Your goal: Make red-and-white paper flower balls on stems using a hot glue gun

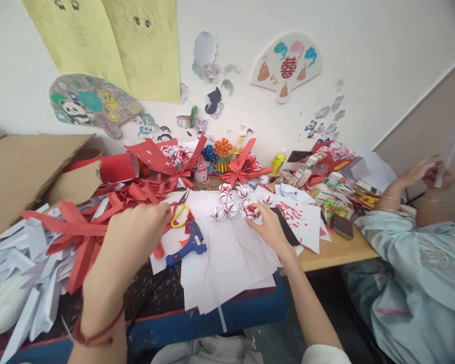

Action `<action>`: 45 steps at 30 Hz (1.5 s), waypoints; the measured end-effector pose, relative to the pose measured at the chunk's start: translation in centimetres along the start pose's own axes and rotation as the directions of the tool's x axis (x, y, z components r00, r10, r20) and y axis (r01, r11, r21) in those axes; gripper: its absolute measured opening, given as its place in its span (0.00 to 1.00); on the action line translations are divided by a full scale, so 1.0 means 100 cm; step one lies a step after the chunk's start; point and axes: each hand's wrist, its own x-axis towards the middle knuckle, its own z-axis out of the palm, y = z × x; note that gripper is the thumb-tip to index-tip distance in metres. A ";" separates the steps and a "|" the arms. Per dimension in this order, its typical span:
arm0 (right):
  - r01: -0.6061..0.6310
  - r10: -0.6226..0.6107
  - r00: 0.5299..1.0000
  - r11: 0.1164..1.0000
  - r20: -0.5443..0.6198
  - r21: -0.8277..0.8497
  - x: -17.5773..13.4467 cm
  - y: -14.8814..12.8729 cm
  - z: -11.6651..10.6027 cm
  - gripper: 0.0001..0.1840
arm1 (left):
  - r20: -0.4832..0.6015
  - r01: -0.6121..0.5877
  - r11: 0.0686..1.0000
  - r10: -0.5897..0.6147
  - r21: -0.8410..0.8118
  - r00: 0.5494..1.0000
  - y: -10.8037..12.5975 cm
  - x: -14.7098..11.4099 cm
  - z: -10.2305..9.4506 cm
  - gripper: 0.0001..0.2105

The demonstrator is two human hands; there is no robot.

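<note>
My right hand (268,227) has its thumb and fingers closed around a red-and-white paper ball (247,213). Several similar paper balls (226,197) lie close by on the white paper sheets (227,258). To the left, my left hand (142,230) is raised with its fingers curled together; whatever they may hold is hidden. Just beyond those fingers are scissors with yellow handles (179,216). A blue hot glue gun (187,247) rests on the papers between my two hands.
Red paper strips (79,227) and white paper strips (26,288) are heaped at left, beside cardboard (18,167). Red-wrapped bouquets (174,162) stand along the wall. Bottles (303,172) and clutter fill the right side, where a person in a light blue top (420,268) sits.
</note>
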 end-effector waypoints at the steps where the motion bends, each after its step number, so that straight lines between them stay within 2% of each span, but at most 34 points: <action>1: -0.060 0.065 0.997 0.994 -0.051 0.095 -0.004 0.001 -0.001 0.21 | -0.013 0.050 0.997 -0.049 0.061 0.999 0.012 -0.014 0.001 0.12; 3: -0.178 0.224 0.969 0.922 -0.100 0.344 -0.011 0.002 -0.002 0.26 | 0.009 -0.016 0.996 0.016 0.084 1.000 0.045 -0.033 0.010 0.10; 4: -0.222 0.296 0.951 0.848 -0.084 0.481 -0.015 0.002 -0.001 0.29 | 0.049 -0.112 0.990 0.108 0.084 0.993 0.064 -0.038 0.019 0.08; 6: -0.266 0.375 0.927 0.653 0.003 0.709 -0.023 0.001 0.000 0.30 | 0.087 -0.360 0.930 0.353 0.076 0.932 0.100 -0.037 0.041 0.08; 7: -0.274 0.389 0.920 0.555 0.047 0.785 -0.026 0.000 0.001 0.29 | 0.095 -0.455 0.883 0.446 0.112 0.890 0.116 -0.033 0.053 0.10; 9: -0.284 0.412 0.905 0.399 0.106 0.872 -0.034 -0.002 0.001 0.27 | 0.103 -0.528 0.839 0.518 0.130 0.849 0.139 -0.021 0.075 0.11; 11: -0.291 0.429 0.892 0.306 0.141 0.906 -0.042 -0.002 0.000 0.25 | 0.111 -0.584 0.799 0.574 0.144 0.811 0.151 -0.009 0.094 0.11; 14: -0.304 0.428 0.888 0.276 0.167 0.912 -0.055 0.002 -0.002 0.25 | 0.129 -0.664 0.732 0.652 0.154 0.748 0.154 0.006 0.116 0.11; 18: -0.279 0.467 0.881 0.382 0.076 0.881 -0.072 0.006 0.003 0.26 | 0.135 -0.798 0.594 0.786 0.104 0.603 0.149 0.020 0.133 0.10; 21: -0.267 0.500 0.865 0.406 0.032 0.874 -0.083 0.003 0.010 0.26 | 0.112 -0.851 0.522 0.843 0.063 0.525 0.144 0.030 0.135 0.08; 23: -0.261 0.519 0.855 0.411 0.011 0.874 -0.087 0.000 0.013 0.25 | 0.091 -0.862 0.505 0.857 0.044 0.507 0.139 0.036 0.129 0.07; 29: -0.257 0.596 0.796 0.489 -0.104 0.833 -0.087 -0.007 0.004 0.25 | 0.034 -0.842 0.539 0.842 -0.018 0.539 0.121 0.055 0.103 0.08; 31: -0.253 0.618 0.777 0.478 -0.118 0.841 -0.086 -0.011 0.004 0.25 | 0.020 -0.825 0.564 0.826 -0.043 0.564 0.118 0.062 0.098 0.08; 34: -0.234 0.665 0.739 0.407 -0.111 0.883 -0.088 -0.020 0.011 0.25 | -0.003 -0.776 0.625 0.779 -0.087 0.627 0.117 0.071 0.095 0.08; 36: -0.216 0.692 0.709 0.397 -0.136 0.892 -0.091 -0.024 0.019 0.25 | -0.017 -0.735 0.666 0.739 -0.130 0.673 0.118 0.075 0.093 0.08; 38: -0.213 0.710 0.677 0.440 -0.194 0.872 -0.094 -0.025 0.026 0.26 | -0.037 -0.696 0.693 0.703 -0.186 0.710 0.118 0.079 0.090 0.09; 40: -0.229 0.701 0.663 0.525 -0.264 0.820 -0.097 -0.024 0.030 0.26 | -0.072 -0.656 0.710 0.663 -0.255 0.745 0.116 0.080 0.086 0.08; 42: -0.249 0.657 0.690 0.609 -0.303 0.753 -0.097 -0.022 0.029 0.28 | -0.121 -0.599 0.727 0.598 -0.334 0.792 0.112 0.078 0.078 0.07; 45: -0.271 0.558 0.793 0.682 -0.244 0.679 -0.092 -0.027 0.025 0.33 | -0.195 -0.481 0.742 0.444 -0.467 0.874 0.106 0.071 0.065 0.09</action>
